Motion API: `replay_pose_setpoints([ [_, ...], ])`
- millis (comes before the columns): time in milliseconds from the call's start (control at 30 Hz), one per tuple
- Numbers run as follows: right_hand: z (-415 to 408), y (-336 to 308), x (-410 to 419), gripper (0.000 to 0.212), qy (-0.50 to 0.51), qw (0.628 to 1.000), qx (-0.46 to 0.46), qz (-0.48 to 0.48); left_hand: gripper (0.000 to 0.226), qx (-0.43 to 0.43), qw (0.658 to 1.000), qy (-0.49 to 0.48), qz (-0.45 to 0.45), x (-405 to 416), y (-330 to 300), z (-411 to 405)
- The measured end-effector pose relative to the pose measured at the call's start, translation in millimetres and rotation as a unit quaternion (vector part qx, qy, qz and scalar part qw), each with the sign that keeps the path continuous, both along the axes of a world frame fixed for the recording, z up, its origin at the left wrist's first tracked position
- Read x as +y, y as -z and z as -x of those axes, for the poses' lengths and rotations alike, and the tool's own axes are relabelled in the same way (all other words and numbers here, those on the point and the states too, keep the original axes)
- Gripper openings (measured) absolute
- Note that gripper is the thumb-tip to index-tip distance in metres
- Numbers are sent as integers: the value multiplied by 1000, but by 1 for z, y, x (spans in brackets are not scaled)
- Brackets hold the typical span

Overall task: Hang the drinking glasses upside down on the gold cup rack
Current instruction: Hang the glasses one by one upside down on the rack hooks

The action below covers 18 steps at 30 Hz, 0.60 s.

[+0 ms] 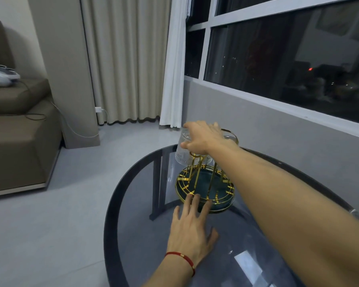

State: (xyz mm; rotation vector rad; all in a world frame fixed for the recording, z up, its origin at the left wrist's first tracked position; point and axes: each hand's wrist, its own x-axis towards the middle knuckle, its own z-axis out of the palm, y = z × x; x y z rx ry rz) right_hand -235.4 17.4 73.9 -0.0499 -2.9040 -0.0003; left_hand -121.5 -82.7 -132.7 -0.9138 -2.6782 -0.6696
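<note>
Gripping inverted glass (183,150) over rack (205,183), right hand (203,138), table rim (112,204) near

Bare forearms; red cord bracelet (184,259) on left wrist.

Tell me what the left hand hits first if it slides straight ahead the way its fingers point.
The left hand lies flat on the glass table, fingers already at the gold rim of the cup rack. Going on, it would likely push against that rim first.
</note>
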Motion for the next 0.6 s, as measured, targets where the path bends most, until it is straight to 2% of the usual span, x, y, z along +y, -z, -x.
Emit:
replay_pose_setpoints([
  [133, 4, 5, 0, 56, 7, 998, -21, -64, 68, 7, 1000, -4, 0, 0, 1, 1],
  [233, 9, 2, -1, 49, 18, 996, -44, -72, 66, 11, 1000, -6, 2, 0, 1, 1],
  [367, 4, 1, -3, 52, 5, 995, -65, -74, 66, 8, 1000, -10, 7, -2, -1, 2],
  [433, -10, 2, 0, 46, -17, 998, -26, -48, 67, 6, 1000, -12, 11, -2, -3, 1],
  [500, -37, 8, 5, 41, -49, 997, 55, -1, 67, 13, 1000, -15, 12, -2, -6, 0],
  [600, -102, 32, 13, 33, -103, 978, 169, 73, 65, 25, 999, -16, 16, -4, -8, 1],
])
